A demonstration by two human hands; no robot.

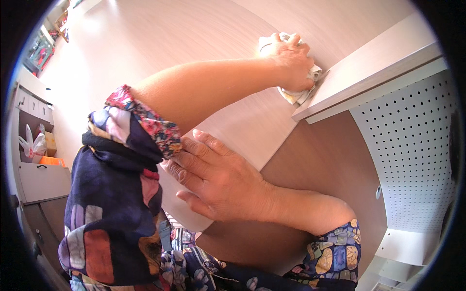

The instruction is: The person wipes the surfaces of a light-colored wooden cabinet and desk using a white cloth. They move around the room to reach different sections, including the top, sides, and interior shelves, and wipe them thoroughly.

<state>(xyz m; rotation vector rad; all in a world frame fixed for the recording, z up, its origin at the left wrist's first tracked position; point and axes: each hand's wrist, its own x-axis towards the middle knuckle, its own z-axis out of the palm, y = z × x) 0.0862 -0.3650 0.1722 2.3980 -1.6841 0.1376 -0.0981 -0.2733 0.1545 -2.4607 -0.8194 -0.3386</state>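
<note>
My left arm reaches across from the left in a dark patterned sleeve with its cuff pushed up. At the upper right, my left hand presses a crumpled, pale cloth onto a light wood-grain desk surface, close against a raised wood-grain board. The cloth shows under the fingers and beside the thumb. My right hand lies palm down near the desk's rounded near edge, fingers slightly apart, with nothing seen in it. Its fingertips are beside the left sleeve's floral cuff.
A white perforated panel stands at the right, beside a brown panel under the raised board. Along the left are drawers and a cabinet with a shelf holding a plastic bag and a cardboard box.
</note>
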